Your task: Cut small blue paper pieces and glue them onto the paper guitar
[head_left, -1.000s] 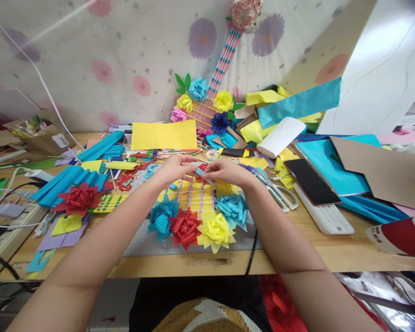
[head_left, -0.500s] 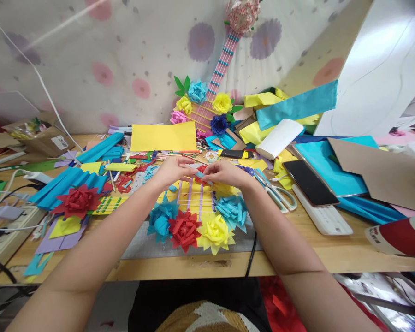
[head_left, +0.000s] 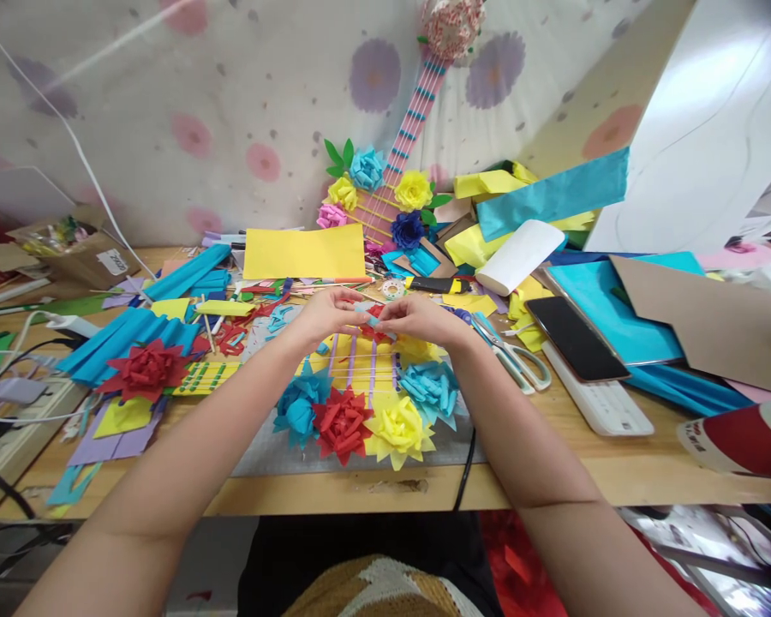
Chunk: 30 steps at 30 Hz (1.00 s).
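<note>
A small light-blue paper strip (head_left: 373,321) is pinched between the fingertips of the left hand (head_left: 325,313) and the right hand (head_left: 417,317), held just above the yellow paper guitar (head_left: 366,373) lying on the worktop (head_left: 617,467). Blue, red and yellow paper flowers (head_left: 343,422) are already fixed along its near edge; the strip appears not yet attached. Scissors (head_left: 517,356) lie near the right hand.
</note>
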{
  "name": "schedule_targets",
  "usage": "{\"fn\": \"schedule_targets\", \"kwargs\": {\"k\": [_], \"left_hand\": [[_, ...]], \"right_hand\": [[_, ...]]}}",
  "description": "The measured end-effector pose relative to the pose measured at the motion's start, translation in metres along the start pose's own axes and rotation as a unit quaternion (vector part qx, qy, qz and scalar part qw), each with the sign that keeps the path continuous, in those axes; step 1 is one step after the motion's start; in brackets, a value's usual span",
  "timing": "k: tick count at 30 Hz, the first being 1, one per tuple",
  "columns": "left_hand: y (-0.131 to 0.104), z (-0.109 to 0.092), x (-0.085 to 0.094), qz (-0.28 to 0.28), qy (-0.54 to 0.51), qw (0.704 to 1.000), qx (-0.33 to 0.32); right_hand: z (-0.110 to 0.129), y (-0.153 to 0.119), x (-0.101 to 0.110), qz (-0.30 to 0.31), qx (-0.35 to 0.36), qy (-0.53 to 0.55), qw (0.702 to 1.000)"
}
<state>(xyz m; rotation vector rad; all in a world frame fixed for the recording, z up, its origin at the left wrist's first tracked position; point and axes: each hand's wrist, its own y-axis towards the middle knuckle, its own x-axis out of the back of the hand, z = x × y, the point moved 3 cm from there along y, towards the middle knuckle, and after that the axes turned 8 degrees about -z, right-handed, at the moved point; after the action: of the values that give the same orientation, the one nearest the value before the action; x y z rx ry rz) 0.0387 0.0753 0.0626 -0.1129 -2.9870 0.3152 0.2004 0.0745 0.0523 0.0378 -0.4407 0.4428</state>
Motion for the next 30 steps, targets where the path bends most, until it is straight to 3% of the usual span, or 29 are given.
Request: {"fn": "schedule_targets", "kwargs": {"k": [6,11,13,16,19,21,23,26,28,30], "left_hand": [[0.000,0.000,0.006,-0.041,-0.020,0.999,-0.005],[-0.003,0.002,0.018,-0.081,-0.053,0.995,0.010],[-0.004,0.005,0.020,-0.091,-0.062,0.994,0.009],[-0.003,0.010,0.022,-0.098,-0.076,0.992,0.006],[-0.002,0.013,0.021,-0.100,-0.088,0.991,0.003],[-0.003,0.012,0.019,-0.110,-0.094,0.989,0.002],[-0.004,0.011,0.017,-0.121,-0.099,0.988,0.002],[-0.009,0.008,0.014,-0.131,-0.096,0.987,0.009],[-0.012,0.007,0.012,-0.131,-0.090,0.987,0.006],[-0.014,0.006,0.012,-0.127,-0.092,0.988,-0.006]], "right_hand": [[-0.003,0.000,0.005,-0.017,0.007,-0.015,1.000],[0.004,-0.014,0.023,-0.067,0.007,-0.061,0.996],[0.007,-0.027,0.037,-0.108,0.007,-0.062,0.992],[0.006,-0.053,0.065,-0.229,-0.016,-0.044,0.972],[-0.006,-0.079,0.089,-0.324,-0.059,-0.034,0.944],[-0.022,-0.092,0.099,-0.345,-0.110,-0.083,0.928],[-0.041,-0.101,0.104,-0.329,-0.170,-0.197,0.908],[-0.070,-0.107,0.103,-0.236,-0.271,-0.419,0.834],[-0.086,-0.109,0.097,-0.174,-0.301,-0.488,0.801],[-0.096,-0.110,0.090,-0.138,-0.314,-0.511,0.788]]}}
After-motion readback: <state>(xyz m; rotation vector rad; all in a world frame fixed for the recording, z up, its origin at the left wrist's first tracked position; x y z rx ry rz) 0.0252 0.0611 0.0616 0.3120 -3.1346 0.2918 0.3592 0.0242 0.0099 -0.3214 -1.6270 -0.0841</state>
